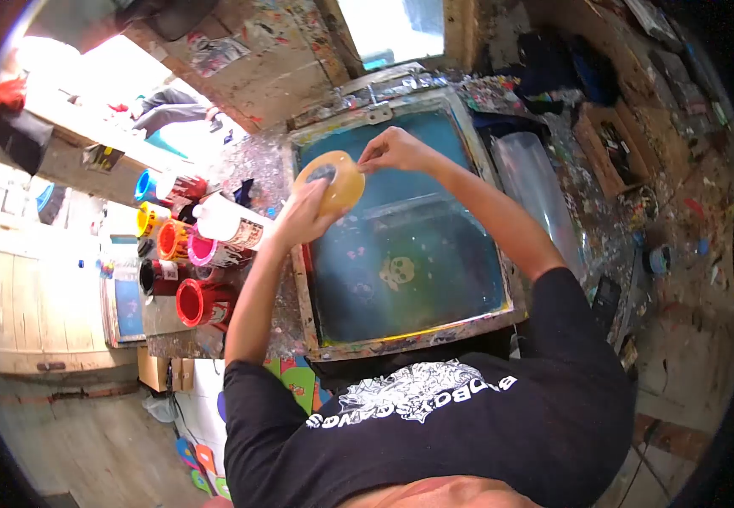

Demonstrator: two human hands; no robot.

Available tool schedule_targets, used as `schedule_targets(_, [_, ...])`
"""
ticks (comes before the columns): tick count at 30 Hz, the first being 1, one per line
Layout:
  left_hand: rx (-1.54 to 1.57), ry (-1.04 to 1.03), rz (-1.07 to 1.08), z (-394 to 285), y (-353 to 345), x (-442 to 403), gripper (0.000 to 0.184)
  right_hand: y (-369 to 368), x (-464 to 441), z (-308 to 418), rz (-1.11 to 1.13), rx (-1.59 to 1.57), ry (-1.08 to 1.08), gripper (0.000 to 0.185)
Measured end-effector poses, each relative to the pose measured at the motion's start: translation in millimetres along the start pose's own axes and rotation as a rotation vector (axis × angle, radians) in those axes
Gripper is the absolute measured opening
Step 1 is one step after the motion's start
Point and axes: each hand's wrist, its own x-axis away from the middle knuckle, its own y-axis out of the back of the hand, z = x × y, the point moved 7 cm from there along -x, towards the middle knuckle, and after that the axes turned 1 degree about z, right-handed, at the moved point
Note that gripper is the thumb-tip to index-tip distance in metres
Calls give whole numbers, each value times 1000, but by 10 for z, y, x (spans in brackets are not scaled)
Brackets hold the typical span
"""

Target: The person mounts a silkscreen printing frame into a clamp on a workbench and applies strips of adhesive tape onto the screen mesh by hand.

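Note:
A wide roll of yellowish tape (347, 188) is gripped in my left hand (303, 210), with the thumb over its dark core. My right hand (399, 152) pinches at the roll's right edge, where the tape's end seems to be; the strip itself is too small to make out. Both hands are above the upper part of a screen-printing frame (303, 296). Its blue-green mesh (456, 292) carries a pale skull-like design (397, 271) and smaller faint marks.
Several open paint cans, among them a red can (202, 302) and a pink can (214, 251), crowd the left. A white container (230, 222) stands beside them. Right of the frame lies a clear plastic roll (536, 190); farther right is an open cardboard box (612, 148).

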Motion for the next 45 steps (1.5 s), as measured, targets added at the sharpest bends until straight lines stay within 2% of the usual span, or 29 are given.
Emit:
schedule_targets(1, [82, 43, 118, -219, 152, 57, 45, -29, 215, 195, -9, -177, 15, 23])
schedule_targets(2, [182, -69, 28, -535, 349, 119, 45, -87, 472, 431, -7, -261, 13, 23])
schedule_targets(4, [248, 95, 346, -920, 524, 277, 46, -251, 985, 785, 8, -442, -27, 21])
schedule_targets(5, [264, 129, 421, -1083, 570, 360, 47, -347, 1242, 878, 17, -542, -66, 20])
schedule_targets(8, [451, 321, 584, -1248, 548, 554, 52, -417, 2087, 809, -163, -554, -259, 16])
schedule_targets(9, [471, 360, 635, -1067, 369, 748, 55, -346, 2366, 712, -238, -574, -313, 16])
schedule_targets(10, [519, 508, 640, -1030, 333, 854, 56, -251, 2672, 576, -327, -554, -364, 16])
schedule_targets(12, [236, 440, 705, -1106, 349, 970, 59, -19, 3330, 284, -486, -499, -469, 18])
schedule_targets(13, [238, 452, 697, -1227, 413, 1004, 59, 88, 3634, 178, -552, -463, -528, 19])
schedule_targets(15, [-74, 295, 463, -1699, 842, 930, 56, 277, 3943, 525, -555, -397, -339, 22])
schedule_targets(16, [-97, 234, 318, -1953, 1090, 900, 54, 419, 4025, 926, -533, -159, -303, 26])
schedule_targets(18, [-267, 70, 150, -2422, 1471, 913, 59, 626, 4233, 1512, -651, 13, -11, 25])
schedule_targets(20, [-337, -133, -100, -2865, 1727, 1026, 42, 829, 4613, 1863, -786, 93, 321, 22])
schedule_targets(21, [-366, -175, -120, -3029, 1796, 1119, 37, 896, 4814, 2024, -833, 103, 481, 19])
schedule_targets(22, [-421, -240, -153, -3174, 1833, 1245, 35, 996, 5006, 2046, -828, 103, 481, 19])
schedule_targets(24, [-512, -370, -224, -3373, 1911, 1443, 32, 1108, 5324, 2143, -706, -34, 690, 12])
schedule_targets(26, [-585, -500, -297, -3481, 1990, 1560, 31, 1041, 5209, 2281, -706, -70, 750, 11])
schedule_targets(27, [-585, -450, -191, -3553, 2049, 1543, 37, 1005, 5209, 2347, -706, -108, 809, 11])
schedule_targets(28, [-587, -399, -85, -3583, 2046, 1518, 45, 1063, 5308, 2281, -716, -84, 762, 9])
schedule_targets(29, [-605, -392, -165, -3603, 2036, 1538, 45, 1057, 5295, 2153, -793, 13, 674, 7])
schedule_targets(31, [-570, -410, -117, -3544, 2039, 1535, 46, 1009, 5106, 1891, -890, 123, 478, 6])
schedule_targets(32, [-541, -434, -65, -3512, 2049, 1526, 47, 833, 4736, 1663, -853, 20, 357, 7])
schedule_targets(33, [-490, -374, 73, -3492, 2085, 1515, 59, 644, 4343, 1421, -790, -126, 235, 9])
schedule_targets(34, [-501, -346, 51, -3478, 2070, 1558, 59, 500, 4111, 1252, -706, -210, 140, 11])
schedule_targets(35, [-493, -328, -40, -3446, 2043, 1585, 42, 458, 4028, 1051, -566, -183, 81, 10])
schedule_targets(36, [-460, -333, -109, -3396, 2003, 1606, 40, 550, 3933, 1151, -553, -177, 82, 10])
schedule_targets(38, [-380, -353, -211, -3171, 1759, 1561, 37, 665, 3849, 1420, -536, 264, -353, 7])
schedule_targets(43, [-354, -324, -338, -2146, 667, 1274, 30, 699, 3193, 2118, -380, 622, -357, 10])
schedule_targets(45, [-437, -331, -350, -1687, 14, 1267, 37, 593, 2901, 2352, -224, 769, -186, 10])
